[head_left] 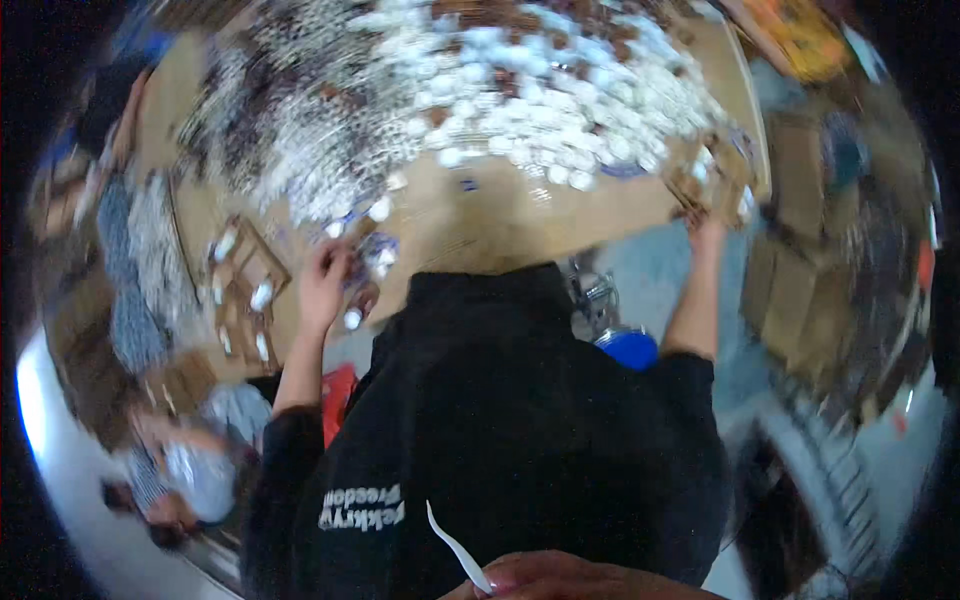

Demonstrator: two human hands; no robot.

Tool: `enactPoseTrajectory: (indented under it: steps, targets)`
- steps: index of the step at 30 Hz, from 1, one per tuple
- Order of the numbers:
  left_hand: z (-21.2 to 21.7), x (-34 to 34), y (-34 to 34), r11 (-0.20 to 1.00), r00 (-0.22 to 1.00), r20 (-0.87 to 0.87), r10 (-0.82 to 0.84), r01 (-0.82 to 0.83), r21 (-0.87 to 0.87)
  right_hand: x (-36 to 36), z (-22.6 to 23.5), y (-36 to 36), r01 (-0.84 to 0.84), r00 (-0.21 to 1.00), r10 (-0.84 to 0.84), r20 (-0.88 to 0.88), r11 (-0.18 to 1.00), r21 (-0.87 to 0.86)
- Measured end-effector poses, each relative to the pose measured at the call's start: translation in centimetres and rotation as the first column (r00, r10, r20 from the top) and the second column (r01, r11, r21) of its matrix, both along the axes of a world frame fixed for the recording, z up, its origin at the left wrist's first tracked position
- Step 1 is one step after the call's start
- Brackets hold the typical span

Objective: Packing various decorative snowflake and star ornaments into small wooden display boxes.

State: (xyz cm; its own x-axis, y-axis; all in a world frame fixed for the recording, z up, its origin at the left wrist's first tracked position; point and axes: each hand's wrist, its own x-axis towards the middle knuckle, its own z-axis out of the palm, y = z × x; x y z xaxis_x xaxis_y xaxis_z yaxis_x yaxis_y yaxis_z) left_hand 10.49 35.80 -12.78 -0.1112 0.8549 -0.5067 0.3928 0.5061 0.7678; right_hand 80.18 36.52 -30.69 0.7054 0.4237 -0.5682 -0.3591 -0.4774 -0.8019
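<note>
Motion blurs much of the view. My left hand (333, 268) is closed at the near left edge of the table, with its fingers curled. Whatever it may hold is too small to make out. Small white and blue pieces (378, 256) lie beside it. At the right end of the table, my right hand (705, 222) closes on the near edge of a brown cardboard tray (735, 190) with white pieces in it. A large spread of white round pieces (540, 130) covers the table's far part. Near the lower edge shows a thin, curved white strip (452, 545).
The brown tabletop (590, 212) ends just before my body. More cardboard trays (250, 270) lie at left. Cardboard boxes (795, 290) stand at right, and a blue round lid (628, 349) is below the table edge. A co-worker's arm (125, 130) reaches in at far left; another person (185, 465) is lower left.
</note>
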Motion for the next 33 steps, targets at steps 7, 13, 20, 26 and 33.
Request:
enactPoseTrajectory:
  steps: [7,13,20,26,33]
  targets:
    - [-0.8,2.6,-2.6,0.991,0.994,-0.003,-0.112,0.112,0.069,-13.3,7.6,-4.3,-0.433,0.769,0.429,0.475,0.895,-0.107]
    - [-9.1,7.9,-4.3,0.990,0.982,0.132,-0.137,0.140,-0.012,-33.4,7.7,-7.6,-0.687,0.727,0.683,-0.071,0.725,-0.058]
    - [-18.2,5.5,-5.2,0.983,0.966,-0.180,-0.186,0.182,-0.038,-38.4,4.5,-8.0,-0.981,0.011,0.992,-0.128,-0.014,-0.195]
    - [-14.4,6.0,-5.2,0.970,0.949,-0.212,-0.233,0.212,-0.116,-38.9,4.7,-7.4,-0.738,-0.622,0.603,0.500,-0.237,-0.632]
    - [-8.8,-0.9,5.1,0.990,0.903,-0.428,-0.039,0.092,0.104,-41.7,4.0,-5.4,-0.647,-0.715,0.549,0.433,-0.287,-0.706]
